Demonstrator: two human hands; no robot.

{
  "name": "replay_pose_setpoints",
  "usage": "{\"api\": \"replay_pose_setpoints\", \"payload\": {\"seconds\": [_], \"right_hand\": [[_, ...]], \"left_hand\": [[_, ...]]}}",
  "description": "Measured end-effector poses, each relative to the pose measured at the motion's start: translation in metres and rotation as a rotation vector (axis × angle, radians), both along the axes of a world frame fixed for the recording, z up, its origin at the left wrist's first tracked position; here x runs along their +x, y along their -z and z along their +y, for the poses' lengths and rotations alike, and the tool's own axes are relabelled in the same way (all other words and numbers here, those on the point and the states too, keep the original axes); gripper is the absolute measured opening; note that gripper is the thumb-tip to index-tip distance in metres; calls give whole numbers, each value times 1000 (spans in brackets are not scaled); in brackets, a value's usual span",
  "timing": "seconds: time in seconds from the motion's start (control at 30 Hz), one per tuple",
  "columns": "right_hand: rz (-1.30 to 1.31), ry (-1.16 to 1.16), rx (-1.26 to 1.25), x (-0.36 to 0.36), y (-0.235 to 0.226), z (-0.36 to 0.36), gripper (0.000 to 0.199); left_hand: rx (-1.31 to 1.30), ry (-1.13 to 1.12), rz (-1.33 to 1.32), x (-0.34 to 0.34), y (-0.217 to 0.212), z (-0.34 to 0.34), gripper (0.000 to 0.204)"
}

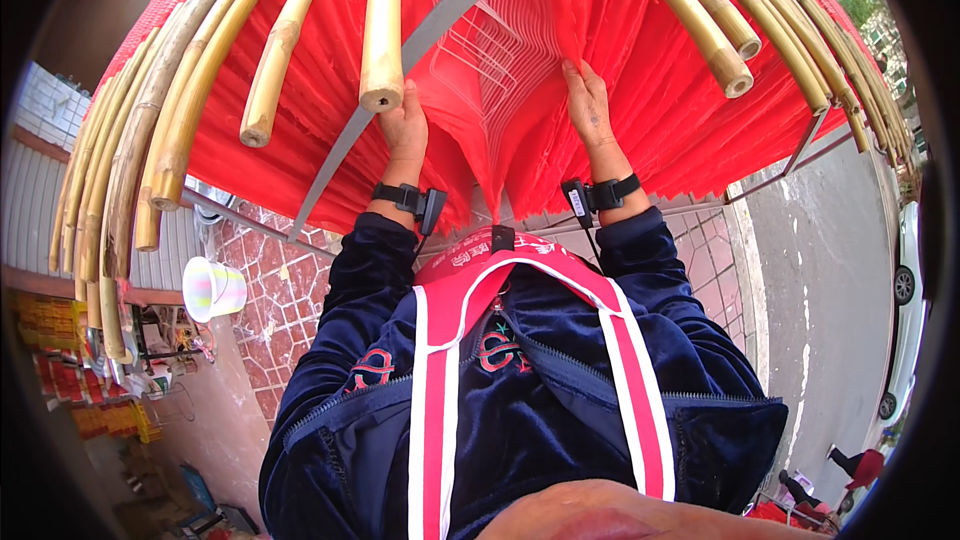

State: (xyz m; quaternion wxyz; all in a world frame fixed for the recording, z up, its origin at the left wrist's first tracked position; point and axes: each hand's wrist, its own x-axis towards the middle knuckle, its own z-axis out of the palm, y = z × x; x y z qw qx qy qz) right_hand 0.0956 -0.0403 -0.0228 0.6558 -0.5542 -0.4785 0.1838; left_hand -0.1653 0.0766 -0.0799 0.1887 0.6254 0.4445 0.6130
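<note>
Red cloth hangs in many tight folds in front of me, parted into a V-shaped gap at the middle. Thin white looped lines run close together inside that gap. My left hand is at the left side of the gap, beneath the cut end of a bamboo pole; most of its fingers are hidden by the pole and cloth. On the opposite side, my right hand grips a fold of the red cloth between thumb and fingers. Both wrists wear black straps with small devices.
More bamboo poles jut toward me on both sides. A flat grey metal bar crosses diagonally by my left hand. A pale bucket stands on the red paving at left. Parked cars line the road at right.
</note>
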Motion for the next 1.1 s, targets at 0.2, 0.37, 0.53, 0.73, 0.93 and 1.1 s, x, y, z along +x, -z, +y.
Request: {"api": "replay_pose_setpoints", "payload": {"seconds": [0.2,0.37,0.53,0.73,0.93,1.1], "right_hand": [[-12,6,-36,0,-4,-11,32],[-9,-38,-44,0,-6,-15,31],[-144,-101,-49,-12,-9,-2,29],[-375,-27,-209,-26,-40,14,38],[-452,68,-44,-39,-82,35,53],[-423,65,5,-35,-88,53,50]], "left_hand": [[-14,-3,-41,-5,4,-1,41],[166,-63,62,-8,8,2,38],[80,-15,141,-5,10,-6,37],[-11,122,177,10,-14,-26,37],[-137,189,235,27,-37,-28,41],[-56,265,99,53,-62,-32,43]]}}
